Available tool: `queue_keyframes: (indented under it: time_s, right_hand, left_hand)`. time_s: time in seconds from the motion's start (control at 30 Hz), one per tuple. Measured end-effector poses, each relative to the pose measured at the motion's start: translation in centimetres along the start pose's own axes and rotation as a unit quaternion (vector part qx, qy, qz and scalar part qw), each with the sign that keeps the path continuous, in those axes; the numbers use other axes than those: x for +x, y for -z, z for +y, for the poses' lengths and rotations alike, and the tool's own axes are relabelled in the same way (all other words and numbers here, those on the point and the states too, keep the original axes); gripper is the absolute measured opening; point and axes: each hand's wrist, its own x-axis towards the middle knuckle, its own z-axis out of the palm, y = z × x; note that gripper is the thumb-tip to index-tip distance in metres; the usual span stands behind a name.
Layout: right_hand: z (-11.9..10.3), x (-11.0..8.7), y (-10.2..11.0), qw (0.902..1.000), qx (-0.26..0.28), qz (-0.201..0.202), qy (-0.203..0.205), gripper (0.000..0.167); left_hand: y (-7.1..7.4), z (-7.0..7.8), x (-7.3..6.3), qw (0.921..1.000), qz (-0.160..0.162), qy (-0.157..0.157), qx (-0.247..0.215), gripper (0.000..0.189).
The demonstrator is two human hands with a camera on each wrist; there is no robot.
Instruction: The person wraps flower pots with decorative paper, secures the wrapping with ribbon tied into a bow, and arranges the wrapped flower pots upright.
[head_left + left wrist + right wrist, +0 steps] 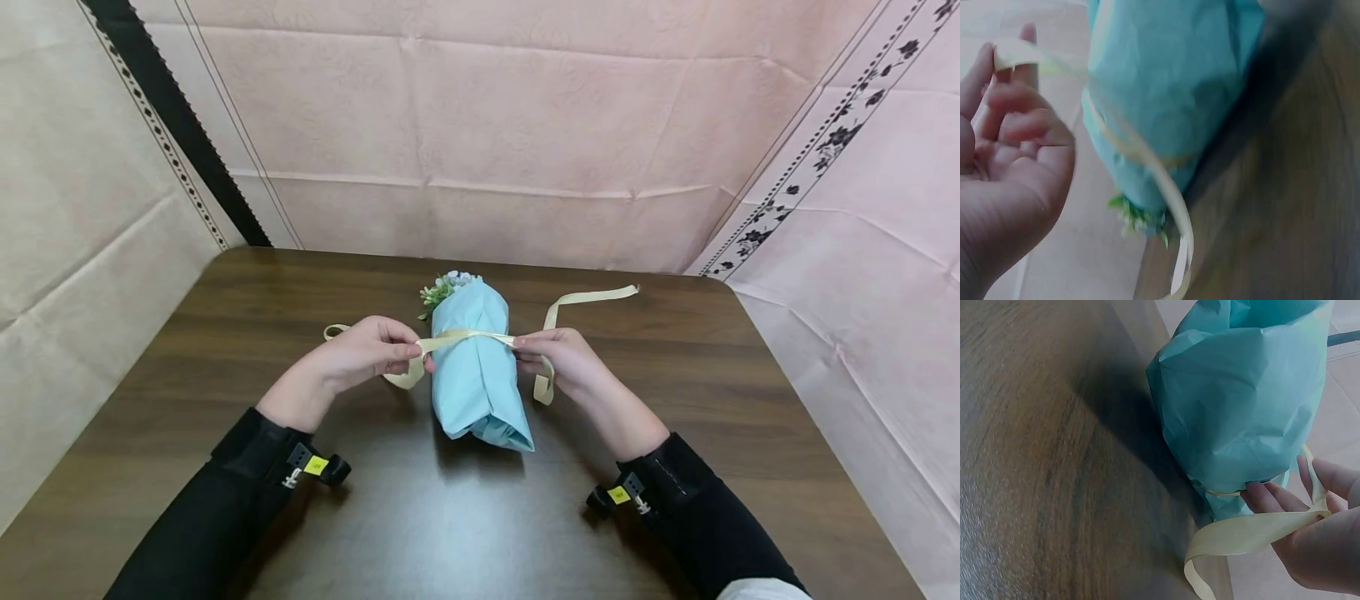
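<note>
A bouquet wrapped in light blue paper [480, 383] lies on the table, its small flowers and green leaves [442, 292] showing at the far end. A cream ribbon [465, 335] passes across the wrapping. On the left side my left hand [375, 348] pinches one length of it between thumb and fingers, and a loose tail [1175, 206] hangs down past the paper. My right hand [558, 354] pinches the other length close beside the wrapping. Below that hand a broad ribbon tail [1241, 534] curls away in the right wrist view.
The brown wooden table [360, 517] extends around the bouquet. One ribbon end [600, 295] lies toward the back right. Pale patterned cloth [487, 125] hangs behind the table and along both sides. Each wrist carries a small strapped-on camera [330, 471].
</note>
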Motion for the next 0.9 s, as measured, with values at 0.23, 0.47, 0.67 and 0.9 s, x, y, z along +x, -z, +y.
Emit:
queue_keyframes:
  time_s: [0.23, 0.47, 0.67, 0.9]
  right_hand:
    - [-0.2, 0.2, 0.1, 1.0, -0.002, 0.003, 0.004, 0.029]
    - [-0.2, 0.2, 0.1, 0.9999, -0.001, 0.013, 0.002, 0.03]
    - [0.0, 0.1, 0.1, 0.9999, -0.007, 0.012, 0.004, 0.031]
    - [0.4, 0.0, -0.1, 0.9999, -0.008, 0.01, 0.007, 0.03]
  left_hand:
    - [-1.3, 1.5, 0.5, 0.9977, 0.017, -0.043, -0.05, 0.004]
    - [-2.4, 2.5, 1.2, 0.9863, 0.024, -0.14, -0.083, 0.01]
    - [-3.6, 3.1, 2.3, 0.9655, 0.105, -0.183, -0.152, 0.018]
    - [-5.0, 3.7, 3.5, 0.9423, 0.197, -0.199, -0.184, 0.026]
